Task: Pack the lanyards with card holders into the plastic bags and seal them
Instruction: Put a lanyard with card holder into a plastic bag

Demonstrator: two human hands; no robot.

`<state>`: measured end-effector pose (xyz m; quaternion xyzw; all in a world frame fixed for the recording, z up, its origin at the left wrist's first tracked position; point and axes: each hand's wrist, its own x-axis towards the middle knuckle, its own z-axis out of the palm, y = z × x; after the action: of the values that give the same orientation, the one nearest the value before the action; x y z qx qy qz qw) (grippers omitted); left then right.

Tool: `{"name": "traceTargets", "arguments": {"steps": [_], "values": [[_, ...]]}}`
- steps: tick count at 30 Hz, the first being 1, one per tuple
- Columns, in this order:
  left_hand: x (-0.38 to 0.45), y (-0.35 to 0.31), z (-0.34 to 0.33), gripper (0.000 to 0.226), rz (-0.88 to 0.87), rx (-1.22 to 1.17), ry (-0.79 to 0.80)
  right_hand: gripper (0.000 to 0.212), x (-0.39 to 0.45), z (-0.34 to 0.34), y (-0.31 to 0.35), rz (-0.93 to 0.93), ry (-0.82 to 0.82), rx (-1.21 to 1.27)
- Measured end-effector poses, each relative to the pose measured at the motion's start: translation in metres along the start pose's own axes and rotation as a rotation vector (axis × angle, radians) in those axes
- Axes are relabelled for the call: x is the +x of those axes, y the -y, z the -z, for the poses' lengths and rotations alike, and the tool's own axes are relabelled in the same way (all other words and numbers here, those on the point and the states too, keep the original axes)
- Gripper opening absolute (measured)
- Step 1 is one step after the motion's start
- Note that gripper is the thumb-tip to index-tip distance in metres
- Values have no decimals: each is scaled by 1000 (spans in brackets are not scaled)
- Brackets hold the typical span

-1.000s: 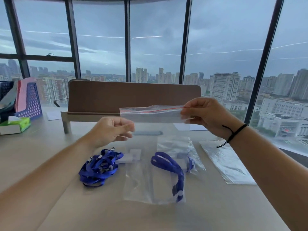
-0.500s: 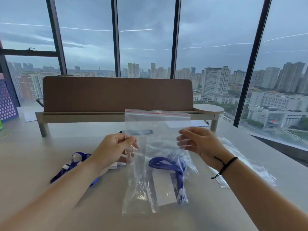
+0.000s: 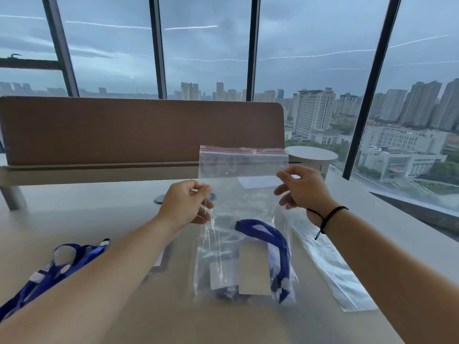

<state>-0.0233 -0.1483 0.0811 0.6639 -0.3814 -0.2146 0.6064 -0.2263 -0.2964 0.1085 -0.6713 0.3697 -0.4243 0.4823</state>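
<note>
Clear plastic bag [image 3: 243, 184], red seal line; blue lanyard [image 3: 270, 242]; brown divider panel [image 3: 139, 130].

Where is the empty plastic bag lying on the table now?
In the head view, the empty plastic bag lies flat on the table, right of the held bag, under the right hand.

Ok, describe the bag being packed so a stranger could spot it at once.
On the pale table before the brown divider, the plastic bag stands upright between the left hand and right hand. Unlike the empty bags lying flat to its right, it holds a blue lanyard and has a red strip along its top.
</note>
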Motion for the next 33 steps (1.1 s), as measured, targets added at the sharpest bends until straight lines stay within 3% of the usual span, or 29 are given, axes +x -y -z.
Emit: {"name": "traceTargets", "arguments": {"steps": [9, 13, 18, 21, 24, 27, 30, 33], "values": [[53, 71, -29, 15, 90, 238, -102, 13, 61, -33, -79, -90, 12, -352], [45, 86, -31, 38, -35, 502, -157, 11, 65, -45, -108, -35, 31, -537], [25, 86, -34, 56, -97, 809, 3, 32, 64, -53, -120, -28, 55, -685], [13, 85, -36, 55, -50, 850, 142, 56, 57, -54, -113, -38, 59, -768], [2, 78, -39, 55, -31, 861, 264, 59, 38, -50, -100, 99, 76, -859], [-9, 73, -42, 55, -71, 901, 386, 52, 14, -49, -84, 262, 269, -943], [-16, 78, -44, 58, -62, 961, 476, 54, -10, -54, -80, 212, 538, -1007], [-21, 85, -45, 59, -29, 1011, 476, 52, -27, -59, -88, 129, 624, -989]]}}
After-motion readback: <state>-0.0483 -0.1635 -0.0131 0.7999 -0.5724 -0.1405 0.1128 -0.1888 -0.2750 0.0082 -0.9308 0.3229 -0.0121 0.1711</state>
